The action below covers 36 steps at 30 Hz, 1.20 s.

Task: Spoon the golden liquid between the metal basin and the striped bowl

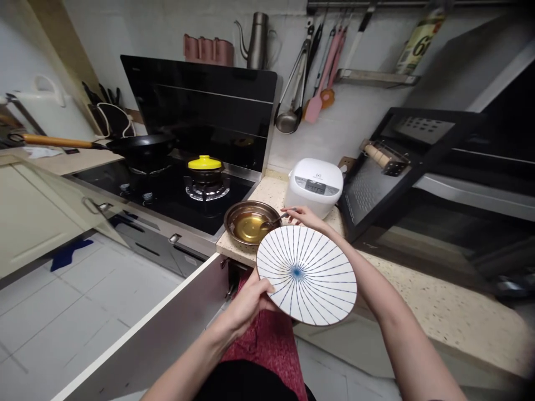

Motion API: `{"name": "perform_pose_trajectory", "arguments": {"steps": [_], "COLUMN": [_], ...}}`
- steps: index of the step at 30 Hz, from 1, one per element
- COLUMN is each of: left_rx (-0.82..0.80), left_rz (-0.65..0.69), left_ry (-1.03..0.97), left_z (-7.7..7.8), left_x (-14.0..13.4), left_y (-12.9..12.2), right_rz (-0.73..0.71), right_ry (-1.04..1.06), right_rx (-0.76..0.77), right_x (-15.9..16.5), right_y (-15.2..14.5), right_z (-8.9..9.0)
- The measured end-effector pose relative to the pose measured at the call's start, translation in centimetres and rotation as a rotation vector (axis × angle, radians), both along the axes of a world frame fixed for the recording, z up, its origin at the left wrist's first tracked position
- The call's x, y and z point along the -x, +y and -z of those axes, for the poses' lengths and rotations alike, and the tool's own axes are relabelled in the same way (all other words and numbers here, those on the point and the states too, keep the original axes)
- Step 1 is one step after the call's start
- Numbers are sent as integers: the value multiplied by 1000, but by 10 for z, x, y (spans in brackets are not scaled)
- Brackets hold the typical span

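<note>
My left hand (254,301) grips the lower left rim of a white plate (321,278) with blue lines radiating from its centre, the thumb on its face. The plate is tilted towards me in front of the counter. Beyond it my right hand (301,216) is closed on the handle of a spoon or small ladle (273,222). That tool's head rests in a metal bowl (230,210) holding golden, clear liquid. The bowl stands on the counter corner beside the stove, partly covered by the plate.
A white rice cooker (314,181) stands behind the bowl. On the gas stove (175,200) are a yellow-lidded pot (204,162) and a wok (142,143) with a wooden handle. An open cabinet door (167,323) juts out at my left. A dark oven (451,223) stands at right.
</note>
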<state>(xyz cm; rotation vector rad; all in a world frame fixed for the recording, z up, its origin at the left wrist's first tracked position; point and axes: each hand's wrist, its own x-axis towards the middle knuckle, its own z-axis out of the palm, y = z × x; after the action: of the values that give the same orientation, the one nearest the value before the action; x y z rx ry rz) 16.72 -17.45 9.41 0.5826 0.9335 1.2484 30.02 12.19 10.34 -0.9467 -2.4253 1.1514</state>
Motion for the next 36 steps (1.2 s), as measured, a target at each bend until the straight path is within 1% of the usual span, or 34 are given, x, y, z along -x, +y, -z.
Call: {"name": "perform_pose_trajectory", "arguments": {"steps": [3, 6, 10, 14, 17, 20, 27, 33, 36], "left_rx": [15, 32, 27, 15, 16, -4, -63, -26, -20], "left_rz": [26, 27, 12, -9, -39, -40, -54, -102, -115], "left_ry": [-16, -52, -121, -124, -132, -137, -148, -138, -138], "left_z": [10, 20, 32, 37, 39, 41, 47, 60, 62], "left_x": [-6, -16, -30, -43, -51, -57, -64, -68, -69], "left_y": [7, 18, 36, 54, 68, 80, 98, 114, 119], "right_rz": [-45, -101, -119, -101, -84, -57, -25, -22, -24], "right_ry": [-41, -60, -77, -108, -119, -114, -62, -42, -43], "right_rx": [78, 96, 61, -9, -56, -92, -212, -288, -316], "right_x": [0, 6, 16, 23, 26, 27, 24, 22, 23], "right_y": [10, 14, 12, 6, 1, -3, -13, -19, -20], "right_z": [-9, -19, -25, -27, -26, -22, -14, -10, -8]}}
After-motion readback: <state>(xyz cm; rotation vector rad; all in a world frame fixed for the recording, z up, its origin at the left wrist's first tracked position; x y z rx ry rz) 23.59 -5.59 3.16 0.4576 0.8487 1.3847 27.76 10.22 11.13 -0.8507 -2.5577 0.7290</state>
